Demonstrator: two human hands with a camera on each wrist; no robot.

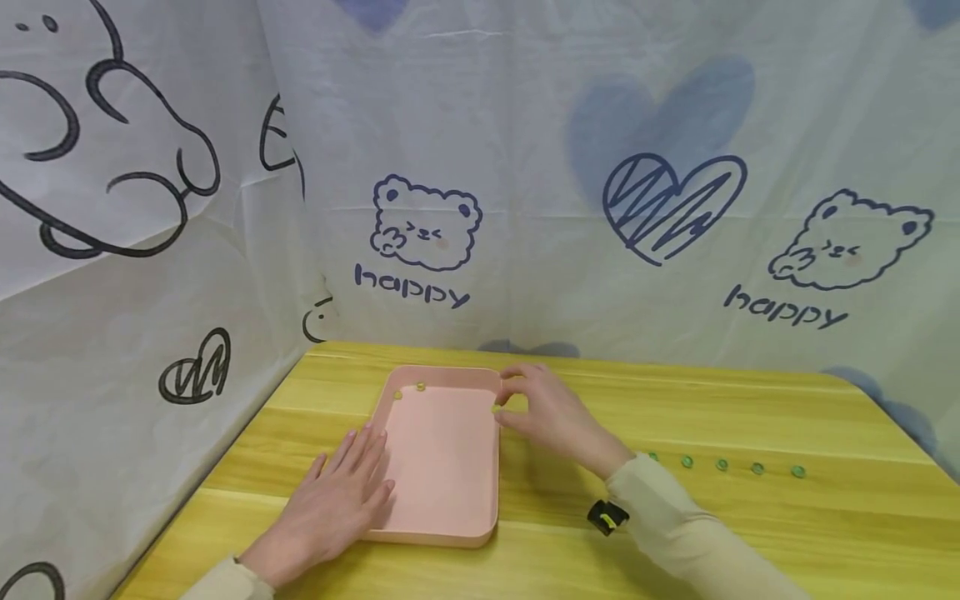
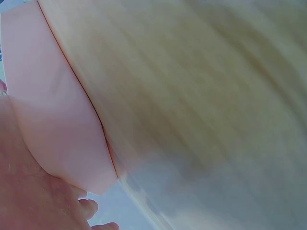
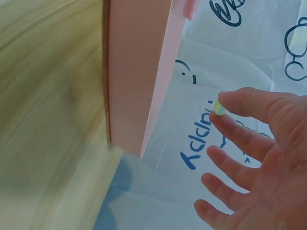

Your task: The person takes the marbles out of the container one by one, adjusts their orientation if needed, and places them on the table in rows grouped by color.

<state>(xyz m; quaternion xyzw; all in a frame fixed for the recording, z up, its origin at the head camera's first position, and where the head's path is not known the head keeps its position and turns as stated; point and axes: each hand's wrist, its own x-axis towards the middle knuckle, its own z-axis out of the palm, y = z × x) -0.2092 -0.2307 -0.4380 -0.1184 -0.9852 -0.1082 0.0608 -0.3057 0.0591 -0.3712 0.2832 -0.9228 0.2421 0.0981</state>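
A shallow pink tray (image 1: 442, 467) lies on the wooden table. Two small yellowish beads (image 1: 421, 387) are in its far left corner. My left hand (image 1: 330, 504) rests over the tray's left edge with its fingers straight; in the left wrist view the palm (image 2: 29, 187) lies against the pink wall. Above the tray's right rim, near its far corner, my right hand (image 1: 551, 412) pinches a small yellow-green bead (image 3: 219, 107) between thumb and index finger. The other fingers of that hand are spread and loosely bent.
Several green beads (image 1: 722, 464) form a row on the table (image 1: 750, 542) to the right, partly behind the right forearm. A black strap-like object (image 1: 606, 517) is by the right sleeve. Printed white sheets (image 1: 540, 275) hang behind and to the left.
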